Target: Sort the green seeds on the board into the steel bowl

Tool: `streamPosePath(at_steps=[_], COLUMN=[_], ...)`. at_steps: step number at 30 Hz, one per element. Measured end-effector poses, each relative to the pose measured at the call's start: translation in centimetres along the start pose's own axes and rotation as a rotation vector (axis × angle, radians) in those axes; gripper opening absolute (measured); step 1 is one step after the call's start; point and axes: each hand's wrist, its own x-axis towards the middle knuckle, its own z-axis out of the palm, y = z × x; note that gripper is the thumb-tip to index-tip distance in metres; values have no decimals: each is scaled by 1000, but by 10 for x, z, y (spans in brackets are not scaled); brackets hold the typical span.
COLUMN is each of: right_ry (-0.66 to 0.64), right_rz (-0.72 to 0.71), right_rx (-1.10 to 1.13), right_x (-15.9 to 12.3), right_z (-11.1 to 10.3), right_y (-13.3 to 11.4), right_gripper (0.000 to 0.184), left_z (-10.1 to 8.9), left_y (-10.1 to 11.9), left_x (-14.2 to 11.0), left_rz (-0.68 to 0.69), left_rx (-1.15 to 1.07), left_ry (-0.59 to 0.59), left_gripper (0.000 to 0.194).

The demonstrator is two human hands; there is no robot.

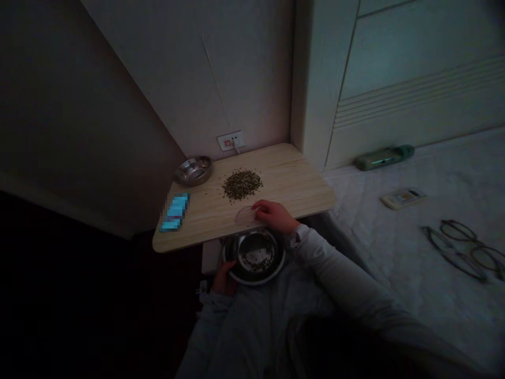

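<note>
"Where are the small dark grains (242, 184) lying?"

"Mid-frame; the right hand (273, 216) is pinching a thin, pale, rounded sheet (244, 216). Lower centre, the left hand (224, 281) is gripping a round steel bowl (255, 283); slipping could be spilling it."

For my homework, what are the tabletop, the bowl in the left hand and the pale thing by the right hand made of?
The tabletop seems wood or laminate: matte, with streaky grain. The bowl: probably polished metal, given its shiny rim. The pale thing: perhaps thin, smooth plastic, seemingly see-through, but too dim to tell.
</note>
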Motion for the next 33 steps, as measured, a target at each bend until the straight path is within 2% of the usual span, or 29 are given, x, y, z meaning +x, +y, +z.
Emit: streamPosePath(at_steps=[8, 14, 22, 30, 33], right_ry=[4, -14, -26, 166, 193], right_rz=[10, 1, -10, 95, 113], right_rx=[-48, -39, 8, 8, -20], right_x=[-3, -3, -3, 10, 13], right_z=[-2, -2, -2, -2, 1], right_y=[-5, -5, -3, -1, -1], right_gripper=[25, 24, 22, 27, 26], left_z=[1, 2, -6, -7, -6], left_y=[0, 0, -2, -5, -5], left_x=[-1, -3, 5, 9, 8], left_rz=[-7, -30, -27, 22, 64], left_rx=[-17, -1, 19, -40, -53], left_ry=[9, -18, -82, -120, -124], left_gripper=[25, 23, 17, 11, 10])
